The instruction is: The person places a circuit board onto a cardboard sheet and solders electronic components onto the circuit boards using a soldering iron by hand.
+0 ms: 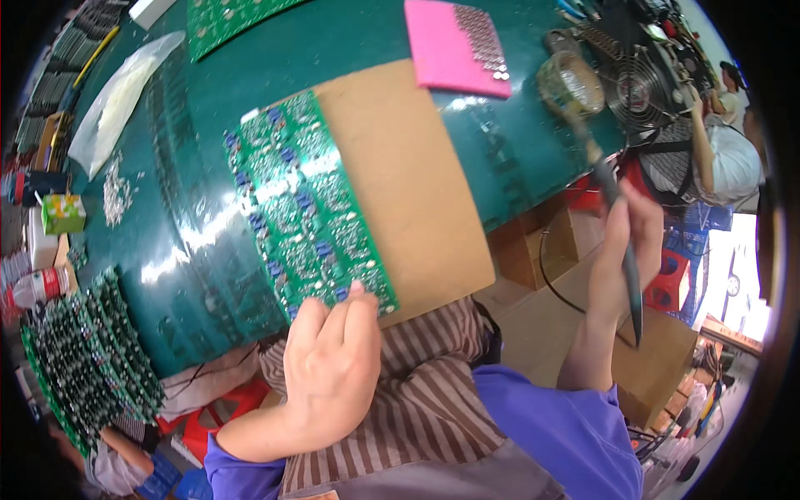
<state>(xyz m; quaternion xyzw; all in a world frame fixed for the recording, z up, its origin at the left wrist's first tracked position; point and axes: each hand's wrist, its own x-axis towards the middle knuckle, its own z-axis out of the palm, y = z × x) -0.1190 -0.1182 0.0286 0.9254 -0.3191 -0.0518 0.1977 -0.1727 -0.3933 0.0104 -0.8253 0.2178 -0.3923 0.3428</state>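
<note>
The left hand lies knuckles-up at the near edge of the bench, its fingertips pressed together on the lower corner of a long green circuit board panel; it pins the panel rather than gripping it. The panel runs away from that hand, tilted to its left, and rests half on a brown cardboard sheet that spreads out to the hand's right. Both lie on the dark green bench top.

The right hand is well off to the right, past the bench edge and raised, fingers closed round the handle of a soldering iron. The iron's front end points up toward a wire-coil iron stand (the tip itself seems to sit at or in the coil, though the blur there makes that hard to judge). Beside the stand is a small round fan.

Beyond the cardboard, farther from the left hand, sits a pink foam pad carrying rows of small metal parts. Low to that hand's left, a fanned stack of dark circuit boards leans at the bench corner. Farther up that side lie loose small components and a clear plastic bag.
</note>
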